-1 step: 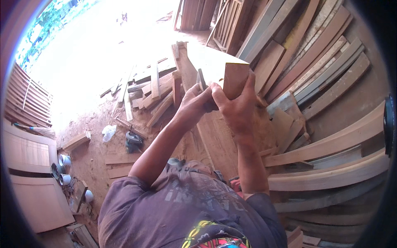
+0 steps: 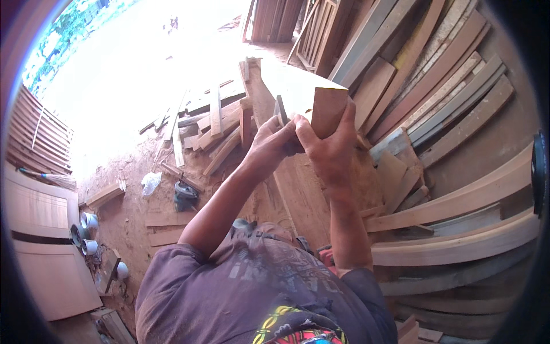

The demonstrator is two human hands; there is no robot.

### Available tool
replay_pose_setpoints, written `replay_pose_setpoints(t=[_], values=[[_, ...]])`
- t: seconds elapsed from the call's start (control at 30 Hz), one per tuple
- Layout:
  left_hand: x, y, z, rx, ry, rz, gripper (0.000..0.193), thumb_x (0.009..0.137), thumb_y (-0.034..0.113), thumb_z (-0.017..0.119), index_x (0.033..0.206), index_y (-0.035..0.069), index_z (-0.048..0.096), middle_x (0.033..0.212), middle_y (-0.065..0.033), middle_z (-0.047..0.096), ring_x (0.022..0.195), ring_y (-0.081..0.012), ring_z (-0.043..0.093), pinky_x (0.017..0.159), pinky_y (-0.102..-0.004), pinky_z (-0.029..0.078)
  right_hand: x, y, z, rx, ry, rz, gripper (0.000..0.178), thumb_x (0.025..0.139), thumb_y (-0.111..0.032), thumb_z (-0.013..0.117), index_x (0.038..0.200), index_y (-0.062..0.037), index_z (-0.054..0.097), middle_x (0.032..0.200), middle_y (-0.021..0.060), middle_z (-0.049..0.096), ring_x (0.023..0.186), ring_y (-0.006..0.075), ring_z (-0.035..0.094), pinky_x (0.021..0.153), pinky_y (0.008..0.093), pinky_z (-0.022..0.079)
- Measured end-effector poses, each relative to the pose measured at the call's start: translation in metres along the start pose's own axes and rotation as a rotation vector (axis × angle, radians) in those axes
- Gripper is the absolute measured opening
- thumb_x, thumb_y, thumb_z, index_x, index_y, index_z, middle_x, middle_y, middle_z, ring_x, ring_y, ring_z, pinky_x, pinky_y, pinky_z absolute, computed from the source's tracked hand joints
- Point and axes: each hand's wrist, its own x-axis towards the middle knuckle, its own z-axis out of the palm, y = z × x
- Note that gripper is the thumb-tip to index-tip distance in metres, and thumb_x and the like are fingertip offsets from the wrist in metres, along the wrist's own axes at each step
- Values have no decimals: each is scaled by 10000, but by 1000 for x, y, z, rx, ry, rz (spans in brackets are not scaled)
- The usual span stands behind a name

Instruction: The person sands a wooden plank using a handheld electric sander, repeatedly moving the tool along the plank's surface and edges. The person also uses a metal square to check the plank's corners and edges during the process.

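Note:
Both my arms reach forward at chest height, and the hands are close together. My right hand [image 2: 331, 146] is closed round a brown wooden block [image 2: 330, 112], with the thumb on its left side and fingers along its right. Beside it, my left hand [image 2: 271, 140] is closed round a thin, dark grey flat piece [image 2: 280, 109] that sticks up past the fingers. The lower part of that piece is hidden in the hand, and I cannot tell its kind. Behind the block a pale surface is washed out by glare.
Wood offcuts [image 2: 220, 126] lie heaped on the dusty floor ahead. A power tool [image 2: 185, 195] and a clear plastic bag [image 2: 151, 183] are at the left. Long boards [image 2: 458, 189] line the right side. Panelled doors [image 2: 51, 281] and white tubs [image 2: 89, 221] stand far left.
The block and both hands have shifted very slightly to the right in the picture. Both grips stay the same.

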Motion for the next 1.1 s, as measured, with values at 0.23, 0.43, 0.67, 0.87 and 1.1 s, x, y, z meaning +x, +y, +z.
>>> replay_pose_setpoints(t=[0.23, 0.43, 0.67, 0.87, 1.1], values=[[7, -8, -5, -31, -9, 23, 424, 1116, 440, 646, 1236, 34, 621, 1080, -58, 738, 941, -130, 744, 828, -307, 612, 1, -6, 3, 57, 6, 41, 679, 862, -65, 832, 1436, 32, 482, 1200, 210, 703, 1069, 300, 744, 936, 412, 611], [12, -1, -6, 29, 48, 8, 427, 1116, 448, 647, 1216, 34, 625, 1061, -53, 725, 892, -115, 703, 808, -301, 579, 8, -8, 4, 36, -29, 47, 688, 910, -117, 821, 1467, 37, 448, 1244, 172, 675, 1114, 239, 714, 975, 385, 596], [15, -7, -11, 16, 7, 33, 417, 1115, 447, 650, 1209, 42, 617, 1035, -49, 706, 886, -112, 687, 795, -294, 567, 7, -3, 4, 18, -17, 21, 703, 893, -138, 837, 1451, 44, 452, 1236, 193, 675, 1100, 265, 725, 949, 394, 615], [14, -9, -15, 76, 45, 26, 433, 1107, 450, 663, 1229, 38, 606, 1020, -46, 698, 868, -107, 679, 772, -292, 564, 6, 4, 6, -27, -5, -33, 667, 895, -128, 827, 1423, 49, 459, 1229, 210, 673, 1080, 284, 740, 916, 392, 639], [9, -8, -15, 49, 62, 41, 451, 1101, 453, 672, 1250, 33, 598, 1045, -58, 708, 864, -111, 682, 762, -290, 570, 3, 7, 9, -12, -8, -31, 653, 894, -115, 821, 1411, 60, 462, 1192, 221, 683, 1046, 295, 750, 898, 387, 645]])
